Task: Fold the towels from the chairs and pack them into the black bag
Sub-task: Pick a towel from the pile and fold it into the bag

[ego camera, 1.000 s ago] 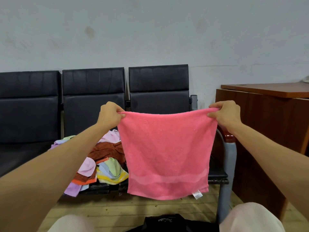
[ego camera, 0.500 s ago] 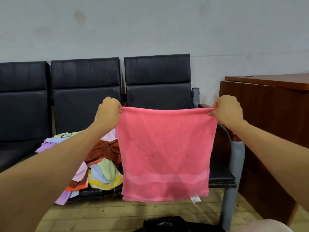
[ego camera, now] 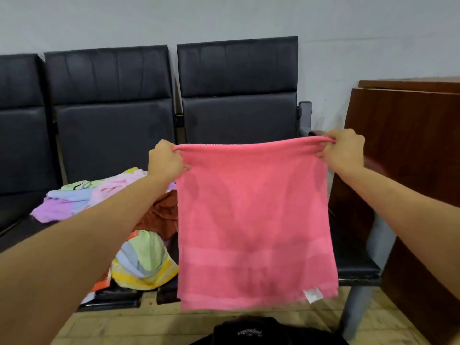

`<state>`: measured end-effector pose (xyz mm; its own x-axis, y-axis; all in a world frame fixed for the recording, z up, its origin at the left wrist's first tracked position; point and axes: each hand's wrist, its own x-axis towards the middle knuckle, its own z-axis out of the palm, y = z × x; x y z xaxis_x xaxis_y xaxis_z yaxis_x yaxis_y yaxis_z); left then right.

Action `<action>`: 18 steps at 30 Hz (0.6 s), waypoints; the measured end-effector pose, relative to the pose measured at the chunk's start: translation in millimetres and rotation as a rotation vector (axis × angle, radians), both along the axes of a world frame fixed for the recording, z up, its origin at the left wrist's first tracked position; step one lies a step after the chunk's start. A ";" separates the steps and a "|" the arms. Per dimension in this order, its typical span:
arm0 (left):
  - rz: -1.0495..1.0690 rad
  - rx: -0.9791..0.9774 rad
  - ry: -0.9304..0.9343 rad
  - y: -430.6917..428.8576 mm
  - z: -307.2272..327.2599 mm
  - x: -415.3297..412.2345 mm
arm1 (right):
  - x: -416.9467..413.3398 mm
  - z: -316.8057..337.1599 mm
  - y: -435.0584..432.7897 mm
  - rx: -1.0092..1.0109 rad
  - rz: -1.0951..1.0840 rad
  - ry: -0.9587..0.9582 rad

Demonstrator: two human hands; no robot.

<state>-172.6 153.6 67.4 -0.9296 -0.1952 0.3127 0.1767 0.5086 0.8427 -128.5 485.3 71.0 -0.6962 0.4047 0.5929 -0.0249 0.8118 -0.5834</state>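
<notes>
A pink towel point(ego camera: 254, 220) hangs flat in front of me, stretched by its top edge, with a white label at its lower right corner. My left hand point(ego camera: 165, 161) pinches the top left corner and my right hand point(ego camera: 344, 151) pinches the top right corner. Behind it, a heap of coloured towels point(ego camera: 119, 215) lies on the middle black chair point(ego camera: 112, 100). The black bag point(ego camera: 256, 332) sits on the floor at the bottom edge, partly out of view.
A row of black padded chairs stands against a grey wall. The right chair point(ego camera: 239, 95) has a grey metal armrest and leg. A brown wooden desk point(ego camera: 410, 135) stands close on the right. The floor is light wooden planks.
The view has shifted closer and lower to the chairs. Both hands keep hold of the towel's top corners, and the towel stays spread between them.
</notes>
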 end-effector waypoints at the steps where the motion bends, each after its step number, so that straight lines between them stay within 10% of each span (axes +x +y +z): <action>1: 0.007 -0.012 0.003 2.2 -6.3 -4.5 | -8.6 -7.1 0.8 -0.026 -0.005 0.019; 18: -0.384 -0.386 -0.092 0.1 -193.3 74.7 | 49.7 -182.7 -9.9 0.118 0.217 -0.542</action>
